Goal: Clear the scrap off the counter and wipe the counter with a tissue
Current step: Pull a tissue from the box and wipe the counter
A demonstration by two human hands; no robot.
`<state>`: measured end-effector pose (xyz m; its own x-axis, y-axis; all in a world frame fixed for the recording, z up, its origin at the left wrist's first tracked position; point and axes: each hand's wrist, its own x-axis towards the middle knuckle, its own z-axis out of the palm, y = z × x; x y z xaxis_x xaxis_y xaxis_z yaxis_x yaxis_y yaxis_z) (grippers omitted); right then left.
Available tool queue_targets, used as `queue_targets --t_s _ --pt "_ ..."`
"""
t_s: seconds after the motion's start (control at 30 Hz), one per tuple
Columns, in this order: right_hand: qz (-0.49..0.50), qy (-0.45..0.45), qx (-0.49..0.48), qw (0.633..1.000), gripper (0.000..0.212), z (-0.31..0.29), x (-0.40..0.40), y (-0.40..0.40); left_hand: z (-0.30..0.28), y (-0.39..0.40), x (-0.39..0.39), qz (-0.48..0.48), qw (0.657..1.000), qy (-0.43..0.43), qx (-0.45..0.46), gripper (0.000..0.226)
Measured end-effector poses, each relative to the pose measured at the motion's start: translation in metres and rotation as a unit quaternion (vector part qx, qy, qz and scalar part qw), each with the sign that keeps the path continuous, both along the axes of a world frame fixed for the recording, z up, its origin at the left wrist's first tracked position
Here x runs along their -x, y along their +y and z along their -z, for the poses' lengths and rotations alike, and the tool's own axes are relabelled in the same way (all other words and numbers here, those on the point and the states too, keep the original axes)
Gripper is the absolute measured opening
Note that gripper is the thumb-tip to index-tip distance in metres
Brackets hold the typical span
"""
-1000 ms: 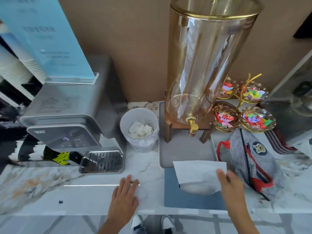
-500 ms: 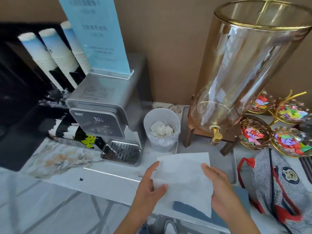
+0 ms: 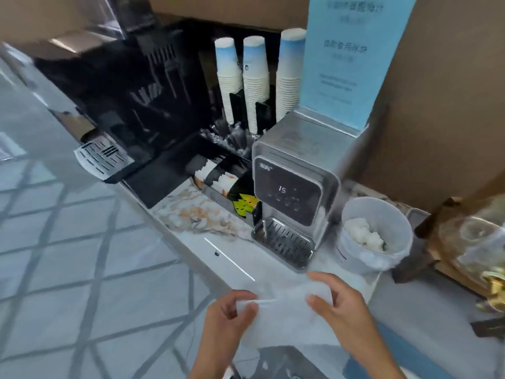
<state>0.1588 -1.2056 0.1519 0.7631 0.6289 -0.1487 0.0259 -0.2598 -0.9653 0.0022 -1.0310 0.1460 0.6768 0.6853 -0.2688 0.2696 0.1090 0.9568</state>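
Observation:
A white tissue point(image 3: 284, 314) is stretched between both my hands over the front edge of the marble counter point(image 3: 202, 214). My left hand point(image 3: 228, 318) pinches its left edge and my right hand point(image 3: 338, 305) grips its right side. A tiny dark scrap point(image 3: 216, 253) lies on the counter to the upper left of my hands, beside a thin bright streak. The view is blurred, so the tissue's folds are hard to make out.
A silver water dispenser point(image 3: 292, 192) stands behind the tissue. Right of it is a white bin point(image 3: 374, 233) holding crumpled tissue. Paper cup stacks point(image 3: 254, 77), a blue sign point(image 3: 352, 53) and a black machine point(image 3: 123, 105) line the back. A glass drink dispenser point(image 3: 475, 247) sits far right.
My view has swung left along the counter. My left hand left the counter and took the tissue's edge; both hands now hold the tissue, narrower than half a second ago.

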Motion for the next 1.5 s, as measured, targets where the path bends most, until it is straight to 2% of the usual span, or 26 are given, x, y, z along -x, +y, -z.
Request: queue_targets --t_s 0.1,0.17,0.27,0.4,0.57,0.63,0.7,0.83,0.97,1.13,1.17,1.2,1.27,1.33,1.5 --pt "-0.030 -0.014 0.035 0.999 0.031 -0.006 0.006 0.033 0.004 0.025 0.023 -0.042 0.999 0.011 -0.010 0.010" --pt "-0.050 -0.008 0.046 0.998 0.030 -0.009 0.012 0.056 0.010 0.041 0.037 -0.065 0.997 0.021 -0.020 0.005" --pt "-0.075 -0.003 0.051 0.996 0.032 -0.009 0.020 0.085 0.018 0.062 0.054 -0.098 0.994 0.039 -0.013 0.016" --pt "-0.114 -0.034 0.082 0.990 0.026 -0.005 0.031 0.124 0.032 0.090 0.073 -0.100 0.994 0.052 0.013 0.013" --pt "-0.129 -0.070 0.105 0.984 0.021 0.007 0.032 0.156 0.046 0.113 0.081 -0.133 0.989 0.061 -0.003 0.020" --pt "-0.148 -0.072 0.118 0.979 0.017 0.013 0.025 0.167 0.050 0.120 0.079 -0.160 0.986 0.041 0.039 0.018" --pt "-0.170 -0.046 0.130 0.976 0.014 0.020 0.014 0.183 0.056 0.127 0.074 -0.190 0.977 0.027 0.096 0.011" --pt "-0.180 -0.038 0.153 0.971 0.016 0.046 -0.009 0.223 0.076 0.134 0.052 -0.262 0.950 0.031 0.169 0.016" --pt "-0.168 -0.046 0.180 0.968 0.011 0.078 -0.030 0.266 0.104 0.144 0.024 -0.334 0.906 0.027 0.261 0.010" --pt "-0.167 -0.094 0.210 0.959 0.007 0.113 -0.042 0.302 0.133 0.163 0.000 -0.399 0.875 0.050 0.270 0.006" --pt "-0.171 -0.110 0.220 0.954 0.006 0.116 -0.043 0.306 0.137 0.167 -0.003 -0.403 0.874 0.057 0.266 0.006" --pt "-0.181 -0.138 0.235 0.945 0.015 0.119 -0.044 0.308 0.141 0.170 -0.005 -0.404 0.873 0.065 0.264 0.006" --pt "-0.232 -0.234 0.266 0.906 0.043 0.123 -0.041 0.304 0.148 0.174 -0.008 -0.406 0.872 0.078 0.262 0.008" --pt "-0.284 -0.313 0.263 0.867 0.056 0.125 -0.034 0.293 0.153 0.175 -0.010 -0.409 0.871 0.084 0.260 0.009" --pt "-0.423 -0.338 0.270 0.796 0.070 0.146 -0.013 0.266 0.158 0.172 -0.016 -0.429 0.858 0.089 0.268 0.006"
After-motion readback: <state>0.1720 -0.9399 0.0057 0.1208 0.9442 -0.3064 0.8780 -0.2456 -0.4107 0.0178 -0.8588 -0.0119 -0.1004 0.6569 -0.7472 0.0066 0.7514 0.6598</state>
